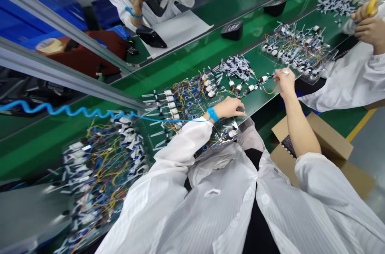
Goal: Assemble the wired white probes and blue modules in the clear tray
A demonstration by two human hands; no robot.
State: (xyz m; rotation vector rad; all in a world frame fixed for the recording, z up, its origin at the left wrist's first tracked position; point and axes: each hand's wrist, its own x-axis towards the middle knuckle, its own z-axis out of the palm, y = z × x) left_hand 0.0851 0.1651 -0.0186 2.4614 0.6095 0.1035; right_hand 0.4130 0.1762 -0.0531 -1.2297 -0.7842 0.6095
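My right hand is closed in a pinch over the bench's front part. Its fingertips meet the dark end of a small wired part with a white cylindrical body, which looks like a small motor. My left hand, wearing a blue wrist strap, rests low by the bench edge with curled fingers. Something small and dark shows between its thumb and fingers, too hidden to name. Several similar wired parts lie between the hands. Behind them is a heap of white-and-black sticks. Left of my hands, clear trays hold rows of wired parts.
More wired parts fill a tray at lower left, below a coiled blue cord. A co-worker's hands are at the right, near another filled tray. Black devices stand behind. An open cardboard box sits below.
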